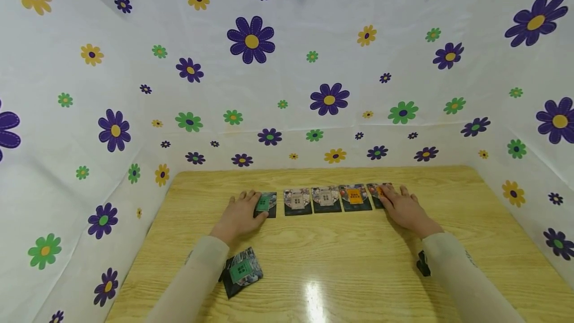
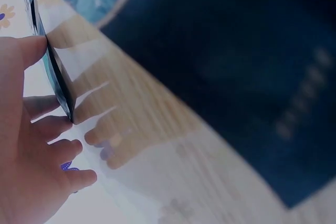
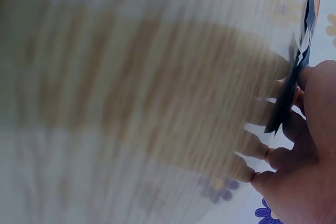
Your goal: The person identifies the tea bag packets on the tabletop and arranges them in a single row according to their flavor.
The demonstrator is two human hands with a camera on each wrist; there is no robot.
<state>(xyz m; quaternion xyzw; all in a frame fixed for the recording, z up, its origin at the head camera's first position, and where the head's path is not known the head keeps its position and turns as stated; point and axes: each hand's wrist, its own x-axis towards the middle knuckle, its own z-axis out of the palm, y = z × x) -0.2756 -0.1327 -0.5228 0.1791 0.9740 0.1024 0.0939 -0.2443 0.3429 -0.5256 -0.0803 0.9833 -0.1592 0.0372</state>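
Observation:
Five flat, dark packets with patterned pictures and coloured labels form a row across the wooden table. At the row's left end, my left hand [image 1: 240,216] holds the green-labelled packet [image 1: 266,204] by its edges, thumb at the near side. At the right end, my right hand [image 1: 405,209] holds an orange-labelled packet [image 1: 375,198], partly covering it. Between them lie two beige-labelled packets, the left one [image 1: 297,202] and the right one [image 1: 326,199], then another orange-labelled packet [image 1: 356,197]. The left wrist view shows thumb and fingers at the packet's edge [image 2: 58,80]; the right wrist view shows likewise [image 3: 286,100].
Another green-labelled packet [image 1: 242,271] lies askew near the left forearm, and a large dark packet [image 2: 226,77] fills much of the left wrist view. A white flowered sheet [image 1: 287,79] surrounds the table [image 1: 323,248] at the back and sides.

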